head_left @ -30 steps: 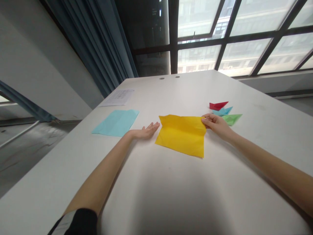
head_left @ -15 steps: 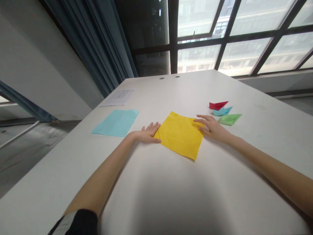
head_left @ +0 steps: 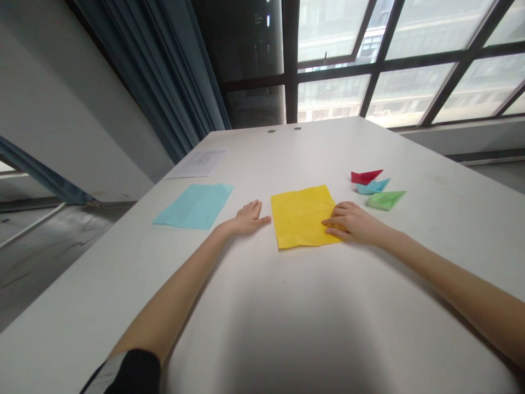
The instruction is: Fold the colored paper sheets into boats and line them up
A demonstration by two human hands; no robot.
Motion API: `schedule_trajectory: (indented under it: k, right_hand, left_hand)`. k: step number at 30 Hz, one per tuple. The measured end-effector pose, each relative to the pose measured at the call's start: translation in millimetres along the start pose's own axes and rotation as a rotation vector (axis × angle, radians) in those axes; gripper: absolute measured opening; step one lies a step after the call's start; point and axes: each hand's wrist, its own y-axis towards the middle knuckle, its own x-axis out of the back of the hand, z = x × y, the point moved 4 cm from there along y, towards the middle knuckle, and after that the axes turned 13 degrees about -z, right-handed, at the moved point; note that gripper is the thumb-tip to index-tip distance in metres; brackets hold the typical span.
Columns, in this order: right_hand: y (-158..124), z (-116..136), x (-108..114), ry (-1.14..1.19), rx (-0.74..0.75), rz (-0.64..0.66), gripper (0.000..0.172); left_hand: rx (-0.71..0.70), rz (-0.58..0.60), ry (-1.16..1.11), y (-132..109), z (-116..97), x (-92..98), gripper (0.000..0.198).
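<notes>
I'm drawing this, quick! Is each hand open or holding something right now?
Left hand: open on the table, holding nothing, beside the yellow paper.
Right hand: open, resting on the yellow paper's right side.

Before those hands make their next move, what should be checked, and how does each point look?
1. Yellow sheet spread out: ok, slightly creased.
2. Right hand on it: ok, fingers over its right side.
3. Left hand on it: not ok, resting beside its left edge.
4. Green folded paper clear of the right hand: ok, a gap shows.
5. Print on the white page readable: cannot tell, too small.
</notes>
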Motion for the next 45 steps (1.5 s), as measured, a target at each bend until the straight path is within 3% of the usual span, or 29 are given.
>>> schedule_trajectory:
  k: [7, 14, 20, 27, 33, 37, 41, 45]
  right_hand:
    - [3.8, 8.0, -2.0, 0.145, -0.015, 0.009, 0.034]
    - [-5.3, -30.2, -13.0, -0.112, -0.353, -0.129, 0.044]
    - [-15.1, -46.7, -32.3, -0.191, -0.480, -0.085, 0.055]
    - [-15.9, -48.1, -31.1, -0.194, -0.569, -0.096, 0.057]
    - [-14.1, -47.8, -28.9, -0.086, -0.639, -0.157, 0.053]
    - [-13.7, -49.6, -27.4, 0.184, -0.712, -0.258, 0.042]
    - [-12.0, -51.1, -24.0, 0.442, -0.708, -0.354, 0.025]
    - [-9.7, -50.9, -22.5, 0.465, -0.657, -0.311, 0.018]
  left_hand:
    - [0.023, -0.135, 0.033, 3.1, -4.5, -9.0, 0.076]
    - [-0.021, -0.275, -0.071, 5.4, -6.2, -11.1, 0.059]
    - [-0.019, -0.392, -0.329, 6.3, -12.7, -3.6, 0.041]
    - [0.021, -0.460, -0.634, 5.6, -13.2, 0.0, 0.034]
    - [0.077, -0.425, -0.810, 8.7, -9.1, -3.7, 0.023]
    - [0.117, -0.435, -0.870, 10.1, -5.2, -4.9, 0.019]
    - [0.063, -0.453, -0.870, 10.6, -3.6, -3.5, 0.019]
    - [-0.013, -0.441, -0.771, 9.6, -4.4, -0.8, 0.018]
